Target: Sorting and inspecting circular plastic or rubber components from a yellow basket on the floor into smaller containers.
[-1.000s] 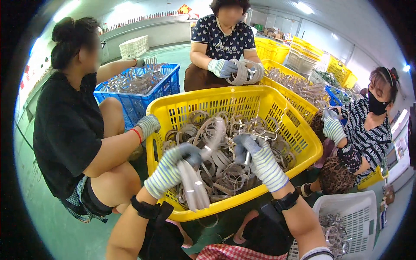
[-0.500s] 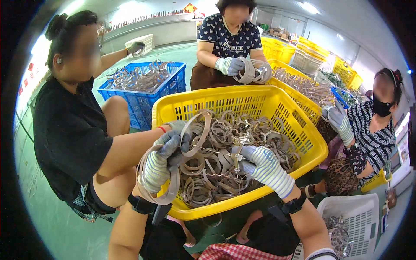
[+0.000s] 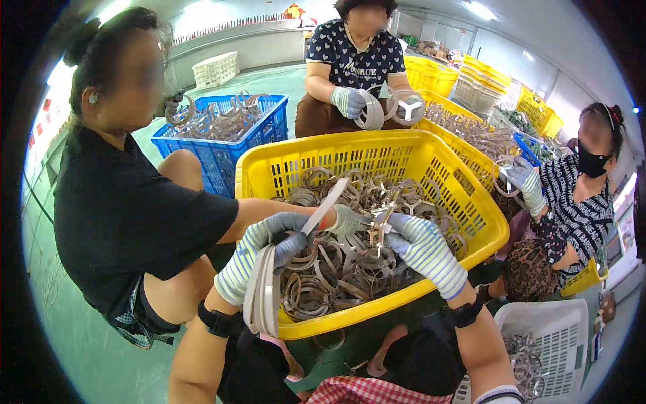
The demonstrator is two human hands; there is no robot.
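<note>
Both my hands, in striped work gloves, are over a large yellow crate [image 3: 471, 195] filled with a heap of flat metal rings [image 3: 303, 293]. My left hand [image 3: 259, 252] is closed around several grey metal rings [image 3: 259, 299] that hang below it. One more flat ring [image 3: 326, 205] stands up edge-on between its thumb and fingers. Above the heap, my right hand [image 3: 431, 259] pinches small shiny metal brackets [image 3: 380, 229] at its fingertips. Just beyond my hands, a gloved co-worker's hand [image 3: 346, 219] reaches into the same heap from the left.
A person in black [image 3: 128, 209] sits close at the left, their arm across the crate. Another behind the crate holds rings [image 3: 370, 111]; a third sits at the right. A blue crate [image 3: 279, 118] of metal parts stands back left, a white crate [image 3: 572, 316] near right.
The rings in my left hand have swung edge-on. The left co-worker's far hand has drawn back with a ring, and their other hand has moved deeper into the crate, nearer my right hand.
</note>
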